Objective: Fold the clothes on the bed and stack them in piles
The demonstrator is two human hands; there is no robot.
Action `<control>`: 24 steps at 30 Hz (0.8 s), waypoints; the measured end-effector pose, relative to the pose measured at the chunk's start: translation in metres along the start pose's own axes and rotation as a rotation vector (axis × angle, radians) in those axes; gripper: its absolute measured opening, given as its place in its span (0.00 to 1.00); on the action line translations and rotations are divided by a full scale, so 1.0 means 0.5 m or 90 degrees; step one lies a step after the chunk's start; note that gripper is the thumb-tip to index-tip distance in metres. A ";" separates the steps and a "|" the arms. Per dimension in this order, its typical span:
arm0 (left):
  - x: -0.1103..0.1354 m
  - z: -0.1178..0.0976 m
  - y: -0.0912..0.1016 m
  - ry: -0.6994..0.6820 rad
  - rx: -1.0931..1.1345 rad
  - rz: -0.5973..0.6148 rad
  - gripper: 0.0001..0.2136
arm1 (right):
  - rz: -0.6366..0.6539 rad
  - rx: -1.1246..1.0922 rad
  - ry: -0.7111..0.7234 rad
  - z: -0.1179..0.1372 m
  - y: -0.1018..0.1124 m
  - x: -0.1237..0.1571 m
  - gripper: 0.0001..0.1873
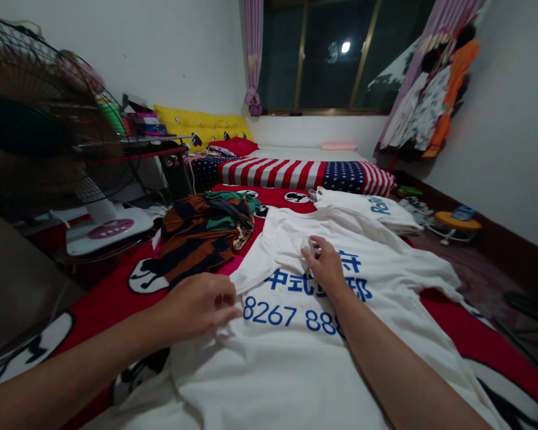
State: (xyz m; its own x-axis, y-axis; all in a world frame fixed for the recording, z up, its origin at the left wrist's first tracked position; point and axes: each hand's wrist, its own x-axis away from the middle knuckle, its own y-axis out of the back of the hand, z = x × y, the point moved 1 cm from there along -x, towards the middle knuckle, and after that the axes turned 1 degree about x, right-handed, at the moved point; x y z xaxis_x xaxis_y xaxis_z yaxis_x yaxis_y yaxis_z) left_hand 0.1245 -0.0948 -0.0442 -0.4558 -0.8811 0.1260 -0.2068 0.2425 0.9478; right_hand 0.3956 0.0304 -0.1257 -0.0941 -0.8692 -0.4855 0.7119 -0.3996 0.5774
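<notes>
A white T-shirt with blue lettering and digits lies spread over a red patterned bedcover. At its left side, my left hand pinches the cloth near the sleeve. My right hand has its thumb and fingertips closed on a small fold of the shirt, above the printed characters. That forearm covers part of the lettering. Some creases run across the shirt's upper part, and its right sleeve extends toward the bed's right side.
A folded white shirt lies beyond the spread one. Brown-and-black striped clothes are heaped at left, near a standing fan. Another bed with a flag-patterned cover stands behind. A small stool is at right.
</notes>
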 end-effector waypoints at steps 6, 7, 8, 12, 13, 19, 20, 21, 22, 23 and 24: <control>0.024 0.050 -0.005 0.199 -0.166 -0.030 0.12 | 0.093 0.116 0.013 0.027 0.007 0.012 0.29; 0.029 0.055 -0.007 0.193 -0.157 -0.014 0.11 | 0.106 0.126 0.022 0.029 0.007 0.015 0.29; 0.034 0.059 -0.008 0.177 -0.146 -0.010 0.10 | 0.115 0.130 0.030 0.029 0.007 0.017 0.28; 0.054 0.065 -0.008 0.101 -0.053 -0.017 0.08 | 0.107 0.110 0.042 0.026 0.005 0.024 0.23; 0.058 0.065 -0.008 0.094 -0.009 -0.014 0.08 | 0.098 0.103 0.039 0.027 0.005 0.023 0.22; 0.067 0.044 0.014 0.130 0.333 0.015 0.14 | 0.102 0.022 -0.064 0.035 -0.004 -0.049 0.21; 0.064 0.034 0.023 0.135 0.362 0.011 0.15 | 0.106 0.009 -0.079 0.037 -0.004 -0.075 0.21; 0.059 0.021 0.034 0.136 0.392 0.011 0.16 | 0.106 0.002 -0.088 0.039 -0.003 -0.104 0.21; 0.053 0.006 0.044 0.135 0.427 0.010 0.17 | 0.101 -0.001 -0.093 0.040 0.000 -0.134 0.21; 0.046 -0.013 0.054 0.131 0.467 0.017 0.18 | 0.091 -0.004 -0.096 0.042 0.005 -0.164 0.22; 0.038 -0.034 0.062 0.124 0.510 0.025 0.18 | 0.077 -0.006 -0.096 0.043 0.011 -0.192 0.23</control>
State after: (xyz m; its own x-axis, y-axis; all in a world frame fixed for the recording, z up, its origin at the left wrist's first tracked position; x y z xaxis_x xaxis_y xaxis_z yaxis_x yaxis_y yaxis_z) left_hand 0.1240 -0.1110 -0.0076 -0.3328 -0.9027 0.2728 -0.7823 0.4258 0.4546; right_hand 0.3936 0.1056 -0.0619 -0.1095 -0.9449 -0.3084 0.7310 -0.2868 0.6192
